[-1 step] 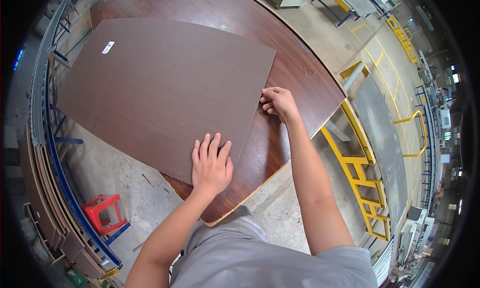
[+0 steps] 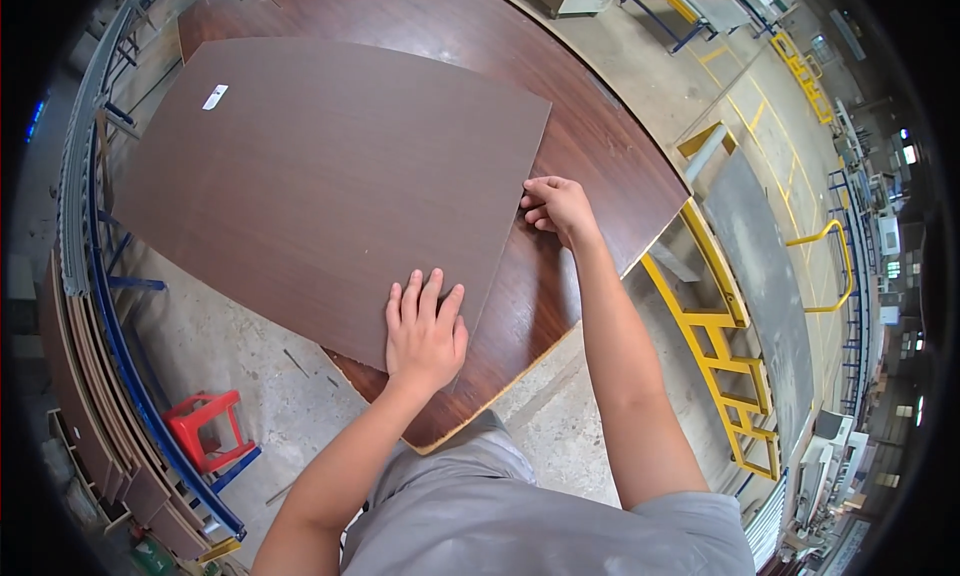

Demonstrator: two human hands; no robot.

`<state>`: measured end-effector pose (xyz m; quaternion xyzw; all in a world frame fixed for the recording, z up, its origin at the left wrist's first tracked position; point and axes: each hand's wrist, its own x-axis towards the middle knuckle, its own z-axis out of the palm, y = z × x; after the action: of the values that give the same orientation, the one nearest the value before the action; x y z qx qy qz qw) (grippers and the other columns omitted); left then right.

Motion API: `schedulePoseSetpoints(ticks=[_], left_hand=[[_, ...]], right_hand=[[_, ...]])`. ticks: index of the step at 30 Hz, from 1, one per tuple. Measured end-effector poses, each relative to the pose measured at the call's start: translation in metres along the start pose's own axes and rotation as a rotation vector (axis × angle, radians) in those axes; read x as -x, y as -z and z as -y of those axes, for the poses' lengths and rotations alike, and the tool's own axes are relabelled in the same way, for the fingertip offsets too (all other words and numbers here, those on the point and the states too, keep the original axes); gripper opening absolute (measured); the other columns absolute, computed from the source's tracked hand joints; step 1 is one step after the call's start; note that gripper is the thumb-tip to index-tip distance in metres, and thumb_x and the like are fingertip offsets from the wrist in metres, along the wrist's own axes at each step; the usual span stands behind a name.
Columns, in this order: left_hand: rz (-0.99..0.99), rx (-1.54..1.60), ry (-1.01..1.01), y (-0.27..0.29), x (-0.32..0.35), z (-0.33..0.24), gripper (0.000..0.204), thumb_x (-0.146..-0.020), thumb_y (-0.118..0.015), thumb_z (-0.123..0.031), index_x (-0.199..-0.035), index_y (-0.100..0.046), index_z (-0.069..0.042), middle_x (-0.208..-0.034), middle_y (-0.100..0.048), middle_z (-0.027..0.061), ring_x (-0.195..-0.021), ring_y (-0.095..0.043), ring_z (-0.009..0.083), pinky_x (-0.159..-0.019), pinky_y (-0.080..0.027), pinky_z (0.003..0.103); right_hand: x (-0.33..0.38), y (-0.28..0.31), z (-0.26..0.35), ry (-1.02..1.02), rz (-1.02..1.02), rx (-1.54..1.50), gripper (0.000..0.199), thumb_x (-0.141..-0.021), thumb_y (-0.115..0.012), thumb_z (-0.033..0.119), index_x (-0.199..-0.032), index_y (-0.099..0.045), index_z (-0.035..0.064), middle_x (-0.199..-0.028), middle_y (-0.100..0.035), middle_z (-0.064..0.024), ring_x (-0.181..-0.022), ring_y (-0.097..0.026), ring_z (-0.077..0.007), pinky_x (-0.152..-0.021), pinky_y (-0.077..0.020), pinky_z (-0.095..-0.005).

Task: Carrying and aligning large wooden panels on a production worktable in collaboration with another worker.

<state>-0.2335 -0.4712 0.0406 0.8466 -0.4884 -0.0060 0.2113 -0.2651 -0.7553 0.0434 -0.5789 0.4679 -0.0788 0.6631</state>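
- Currently, the sheet (image 2: 330,186), a thin matte brown panel, lies on top of the board (image 2: 590,146), a glossier dark wood-grain slab, and overhangs it toward the left.
- Left hand (image 2: 425,328): flat, fingers spread, palm down on the sheet's near corner.
- Right hand (image 2: 557,206): fingers curled, pinching the sheet's right edge just below its far right corner.
- Step in hand, as judged: positioning the sheet on the board; one hand pins, the other steers the edge.
- A small white label (image 2: 214,97) sits near the sheet's far left corner.
- Next move calls for: even pressure from the flat hand, a firm grip at the edge, and a level slide so the thin sheet does not bow or scrape the glossy face.
- Surroundings: a red stool (image 2: 205,426) stands on the concrete floor at lower left; a yellow frame (image 2: 735,376) stands at the right.
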Motion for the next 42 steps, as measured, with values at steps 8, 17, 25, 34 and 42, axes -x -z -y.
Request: schedulePoseSetpoints(ticks=[8, 17, 25, 34, 42], left_hand=[[0.037, 0.018, 0.007, 0.005, -0.001, 0.000, 0.042, -0.081, -0.058, -0.021, -0.122, -0.057, -0.011, -0.136, -0.044, 0.0147, -0.129, -0.037, 0.0358, -0.109, -0.024, 0.053], [0.023, 0.056, 0.065, 0.005, -0.005, -0.004, 0.040, -0.077, -0.060, -0.018, -0.117, -0.061, -0.012, -0.133, -0.048, 0.0129, -0.127, -0.040, 0.0346, -0.108, -0.025, 0.053], [0.003, 0.034, 0.140, 0.004, -0.013, -0.013, 0.040, -0.069, -0.062, -0.015, -0.109, -0.063, -0.015, -0.130, -0.052, 0.0091, -0.125, -0.043, 0.0327, -0.106, -0.029, 0.052], [-0.002, 0.037, 0.142, 0.003, -0.017, -0.016, 0.039, -0.068, -0.063, -0.015, -0.107, -0.064, -0.014, -0.129, -0.053, 0.0095, -0.125, -0.044, 0.0333, -0.105, -0.030, 0.053], [0.006, 0.024, 0.134, 0.003, -0.016, -0.014, 0.040, -0.067, -0.064, -0.015, -0.106, -0.064, -0.014, -0.129, -0.053, 0.0095, -0.125, -0.044, 0.0330, -0.105, -0.030, 0.053]], right_hand=[[-0.001, -0.004, 0.005, -0.035, -0.040, -0.012, 0.020, -0.090, -0.059, 0.021, -0.091, -0.062, 0.0015, -0.075, -0.065, -0.0065, -0.048, -0.057, -0.0096, -0.040, -0.0449, -0.0211], [-0.011, 0.008, 0.008, -0.078, 0.069, 0.006, 0.025, -0.092, -0.058, 0.024, -0.092, -0.063, 0.0001, -0.074, -0.065, -0.0073, -0.047, -0.056, -0.0106, -0.039, -0.0445, -0.0230], [-0.096, 0.051, 0.056, 0.112, 0.093, 0.113, 0.023, -0.087, -0.065, 0.020, -0.094, -0.064, -0.0010, -0.076, -0.066, -0.0085, -0.048, -0.055, -0.0103, -0.042, -0.0443, -0.0236], [-0.107, 0.060, 0.062, 0.046, 0.219, 0.058, 0.013, -0.083, -0.067, 0.009, -0.089, -0.062, -0.0011, -0.077, -0.066, -0.0090, -0.051, -0.058, -0.0117, -0.043, -0.0475, -0.0248], [-0.124, 0.060, 0.069, 0.037, 0.138, -0.003, 0.019, -0.089, -0.061, 0.018, -0.088, -0.062, -0.0011, -0.075, -0.066, -0.0093, -0.049, -0.057, -0.0125, -0.042, -0.0479, -0.0257]])
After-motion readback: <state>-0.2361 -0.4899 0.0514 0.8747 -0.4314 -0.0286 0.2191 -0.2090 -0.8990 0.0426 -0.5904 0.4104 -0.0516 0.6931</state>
